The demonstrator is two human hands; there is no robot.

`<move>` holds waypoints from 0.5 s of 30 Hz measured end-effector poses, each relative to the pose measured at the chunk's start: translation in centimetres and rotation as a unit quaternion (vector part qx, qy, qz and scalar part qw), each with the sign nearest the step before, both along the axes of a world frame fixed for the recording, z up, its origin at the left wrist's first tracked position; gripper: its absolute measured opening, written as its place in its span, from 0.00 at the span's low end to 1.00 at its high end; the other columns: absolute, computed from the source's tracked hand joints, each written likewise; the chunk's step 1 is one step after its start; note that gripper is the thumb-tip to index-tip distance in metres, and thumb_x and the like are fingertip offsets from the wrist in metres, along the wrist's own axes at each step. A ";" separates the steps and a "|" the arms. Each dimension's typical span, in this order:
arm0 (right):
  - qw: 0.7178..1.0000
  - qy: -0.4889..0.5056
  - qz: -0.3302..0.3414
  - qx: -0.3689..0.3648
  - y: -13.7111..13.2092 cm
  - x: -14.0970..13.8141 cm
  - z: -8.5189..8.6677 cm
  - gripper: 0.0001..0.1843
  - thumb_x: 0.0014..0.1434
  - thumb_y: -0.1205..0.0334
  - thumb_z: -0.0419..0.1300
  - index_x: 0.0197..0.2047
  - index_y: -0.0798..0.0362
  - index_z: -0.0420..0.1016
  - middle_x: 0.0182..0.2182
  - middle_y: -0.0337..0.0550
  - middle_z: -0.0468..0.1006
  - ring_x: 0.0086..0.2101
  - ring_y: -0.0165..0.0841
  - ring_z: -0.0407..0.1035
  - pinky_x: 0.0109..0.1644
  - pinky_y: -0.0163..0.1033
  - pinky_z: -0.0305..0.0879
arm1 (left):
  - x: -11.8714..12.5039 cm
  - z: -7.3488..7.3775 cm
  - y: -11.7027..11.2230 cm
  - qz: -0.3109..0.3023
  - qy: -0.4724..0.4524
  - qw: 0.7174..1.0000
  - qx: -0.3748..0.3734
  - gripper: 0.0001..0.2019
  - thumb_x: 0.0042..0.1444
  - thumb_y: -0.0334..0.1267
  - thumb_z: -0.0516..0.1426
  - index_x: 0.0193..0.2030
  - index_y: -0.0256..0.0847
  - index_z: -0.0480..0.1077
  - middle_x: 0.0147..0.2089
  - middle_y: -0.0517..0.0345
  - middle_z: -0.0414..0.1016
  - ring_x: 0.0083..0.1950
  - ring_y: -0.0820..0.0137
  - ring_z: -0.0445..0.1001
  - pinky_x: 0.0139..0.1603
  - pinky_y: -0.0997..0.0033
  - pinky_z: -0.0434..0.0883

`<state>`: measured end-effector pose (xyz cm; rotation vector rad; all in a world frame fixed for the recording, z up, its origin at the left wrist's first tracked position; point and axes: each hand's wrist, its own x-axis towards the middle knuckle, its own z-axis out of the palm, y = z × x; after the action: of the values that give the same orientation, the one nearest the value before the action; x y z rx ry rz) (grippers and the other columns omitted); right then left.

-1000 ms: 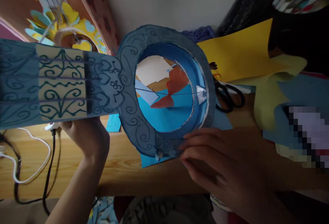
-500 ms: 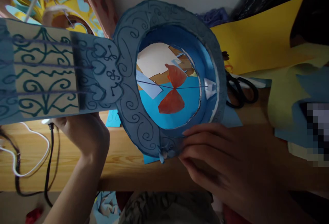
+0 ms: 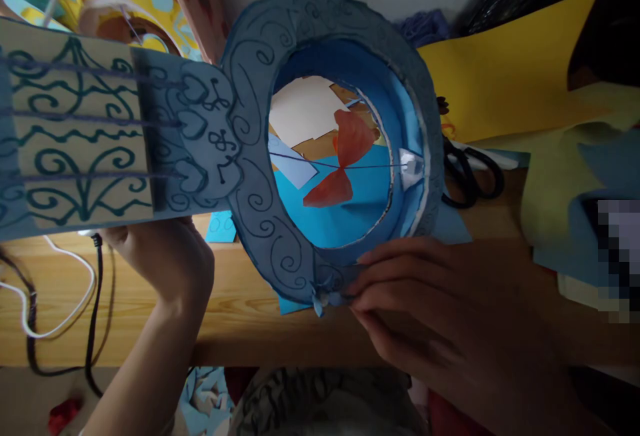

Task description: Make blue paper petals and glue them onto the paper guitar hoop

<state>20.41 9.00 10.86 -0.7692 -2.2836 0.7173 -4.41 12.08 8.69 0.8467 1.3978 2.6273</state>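
Blue paper guitar (image 3: pixel 255 169) sits pinched at its lower rim (image 3: pixel 337 276) between your right hand's (image 3: pixel 425 303) thumb and fingers, apparently for steadying. Your left hand (image 3: pixel 170 256) supports the neck (image 3: pixel 165 143); its hidden fingers' closure can't be told. Beneath lies the wooden table (image 3: pixel 250 336). Lettering (image 3: pixel 223 139) includes "&" and "L".

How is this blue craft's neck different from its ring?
The neck is straight; the ring is round and open. The neck bears a cream panel; the ring none. The left hand is at the neck, the right hand at the ring. Both are blue with dark swirls.
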 end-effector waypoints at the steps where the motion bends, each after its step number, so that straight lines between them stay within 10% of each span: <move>1: 1.000 0.004 0.000 0.005 0.0 0.0 0.0 0.05 0.57 0.70 0.58 0.31 0.52 0.72 0.30 0.37 0.78 0.41 0.31 0.70 0.46 0.33 0.69 | 0.0 0.1 0.0 -0.010 0.001 1.000 -0.002 0.13 0.39 0.37 0.59 0.33 0.43 0.60 0.38 0.62 0.75 0.49 0.68 0.74 0.36 0.71 0.75; 15: 1.000 0.011 0.008 -0.001 0.1 -0.5 -0.1 0.04 0.57 0.69 0.59 0.33 0.50 0.71 0.30 0.37 0.78 0.41 0.32 0.70 0.44 0.37 0.69 | -0.1 0.0 -0.3 -0.015 0.039 0.998 -0.041 0.16 0.39 0.43 0.57 0.35 0.46 0.55 0.45 0.61 0.72 0.58 0.65 0.68 0.54 0.56 0.70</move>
<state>19.91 9.15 10.72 -0.7414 -2.2711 0.7328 -4.55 11.82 8.71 0.9607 1.4876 2.5210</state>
